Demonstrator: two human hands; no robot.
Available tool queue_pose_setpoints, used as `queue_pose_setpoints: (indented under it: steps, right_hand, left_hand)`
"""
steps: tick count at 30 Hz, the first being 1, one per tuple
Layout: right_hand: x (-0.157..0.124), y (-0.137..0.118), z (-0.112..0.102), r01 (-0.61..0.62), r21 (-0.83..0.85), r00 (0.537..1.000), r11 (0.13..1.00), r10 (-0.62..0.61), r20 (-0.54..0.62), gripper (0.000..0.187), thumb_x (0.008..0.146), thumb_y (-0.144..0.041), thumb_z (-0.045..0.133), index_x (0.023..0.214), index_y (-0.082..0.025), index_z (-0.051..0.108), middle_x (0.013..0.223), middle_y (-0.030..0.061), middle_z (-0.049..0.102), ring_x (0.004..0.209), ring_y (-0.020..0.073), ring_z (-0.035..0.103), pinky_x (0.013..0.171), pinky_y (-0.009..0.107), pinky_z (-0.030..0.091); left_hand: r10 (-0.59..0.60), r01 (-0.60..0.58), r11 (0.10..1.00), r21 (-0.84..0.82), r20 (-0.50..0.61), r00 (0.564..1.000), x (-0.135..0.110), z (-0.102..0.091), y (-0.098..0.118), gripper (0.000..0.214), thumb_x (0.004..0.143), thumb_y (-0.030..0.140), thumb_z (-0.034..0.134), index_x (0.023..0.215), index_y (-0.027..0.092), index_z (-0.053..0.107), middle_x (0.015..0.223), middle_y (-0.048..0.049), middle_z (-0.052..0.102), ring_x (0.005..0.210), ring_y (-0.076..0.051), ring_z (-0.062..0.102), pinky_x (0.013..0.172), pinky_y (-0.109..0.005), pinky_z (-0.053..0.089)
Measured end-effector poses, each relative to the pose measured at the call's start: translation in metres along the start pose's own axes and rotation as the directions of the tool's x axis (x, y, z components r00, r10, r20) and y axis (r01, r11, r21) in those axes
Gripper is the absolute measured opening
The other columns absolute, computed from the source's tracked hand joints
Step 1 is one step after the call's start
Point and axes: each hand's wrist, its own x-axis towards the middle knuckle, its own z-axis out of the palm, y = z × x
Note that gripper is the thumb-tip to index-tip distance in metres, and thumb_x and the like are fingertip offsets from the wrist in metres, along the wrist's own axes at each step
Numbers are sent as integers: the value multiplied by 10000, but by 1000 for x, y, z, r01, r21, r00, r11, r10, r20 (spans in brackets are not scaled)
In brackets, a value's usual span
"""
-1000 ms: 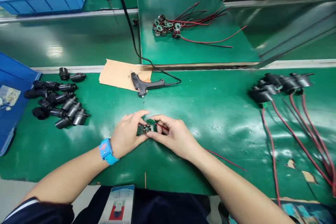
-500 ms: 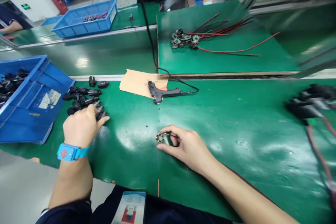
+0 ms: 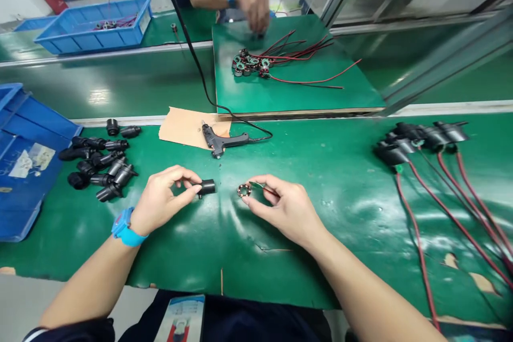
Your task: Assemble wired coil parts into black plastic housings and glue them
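Note:
Between thumb and fingers, my left hand (image 3: 166, 197) pinches a short black plastic housing (image 3: 207, 187), its round end facing right. A blue strap circles that wrist. Just to the right, my right hand (image 3: 286, 206) grips a small ring-shaped coil (image 3: 243, 190) with copper windings by its edge; its wire runs back under the palm. A narrow gap separates the housing from the coil, both held over the green bench. More black housings (image 3: 108, 163) lie in a loose pile to the left of my left hand.
A glue gun (image 3: 224, 140) rests on cardboard (image 3: 176, 125), its black cable trailing up. Blue bins (image 3: 24, 171) stand left. Wired coils (image 3: 250, 63) sit on a raised board; black housings with red wires (image 3: 417, 141) lie right. Another person's hand (image 3: 256, 10) moves behind the board.
My left hand has come right from the pile, bringing a black housing beside the coil. My right hand still holds the coil. The camera view has swung right.

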Motion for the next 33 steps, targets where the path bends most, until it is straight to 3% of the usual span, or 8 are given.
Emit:
queue_pose_setpoints:
  steps: [5, 9, 11, 15, 20, 26, 33]
  right_hand:
    - [-1, 2, -12, -30, 11, 998, 999, 31, -63, 273, 815, -370, 705, 1000, -170, 721, 549, -91, 286, 507, 93, 260, 503, 249, 218]
    - [1, 4, -16, -58, 21, 994, 998, 60, -92, 285, 810, -375, 722, 1002, -164, 723, 560, -89, 307, 517, 88, 264, 506, 247, 218]
    - [1, 3, -18, -45, 21, 994, 999, 47, -103, 281, 811, -362, 728, 1005, -159, 726, 561, -92, 294, 518, 85, 261, 507, 246, 218]
    - [-1, 1, -23, -20, 41, 991, 999, 25, -132, 248, 816, -317, 736, 1005, -157, 727, 568, -94, 286, 517, 81, 257, 500, 240, 223]
    - [-8, -8, -22, 6, 89, 993, 996, 5, -117, 237, 815, -280, 747, 1018, -160, 718, 564, -99, 296, 498, 77, 264, 472, 233, 226]
    - [-13, -22, -4, 163, 66, 986, 984, -165, 33, 222, 817, -219, 744, 1020, -132, 729, 559, -99, 353, 465, 62, 323, 470, 216, 286]
    - [-13, -17, -4, 146, 31, 986, 989, -148, 77, 234, 842, -240, 738, 1054, -142, 734, 571, -81, 449, 467, 69, 345, 488, 216, 326]
  left_hand:
    - [197, -204, 974, 101, 79, 977, 14, 20, 5, 486, 878, 463, 734, 1266, 194, 620, 1218, -104, 683, 1138, -260, 631, 994, -409, 515]
    - [223, -257, 957, 135, 224, 949, 15, 39, 7, 250, 942, 329, 672, 1149, 194, 638, 1102, -77, 721, 1014, -258, 664, 930, -434, 534]
    - [214, -230, 971, 64, 195, 957, 12, 46, 10, 214, 939, 241, 663, 1142, 184, 622, 1064, -72, 714, 971, -242, 666, 885, -409, 549]
    - [156, -143, 976, -164, 67, 986, 5, 53, 19, 362, 886, 210, 728, 1229, 215, 612, 1080, -63, 664, 988, -203, 655, 864, -347, 561]
    - [56, -22, 934, -357, 85, 995, 2, 64, 26, 310, 801, 297, 830, 1011, 202, 622, 983, -44, 626, 917, -190, 645, 770, -317, 573]
    - [65, -27, 933, -359, 94, 993, 4, 69, 30, 309, 791, 189, 806, 927, 215, 529, 985, -9, 697, 879, -164, 677, 769, -295, 542]
    - [89, -5, 909, -417, 181, 979, 1, 61, 30, 334, 835, 257, 768, 1122, 201, 606, 989, -17, 744, 875, -153, 724, 791, -276, 586]
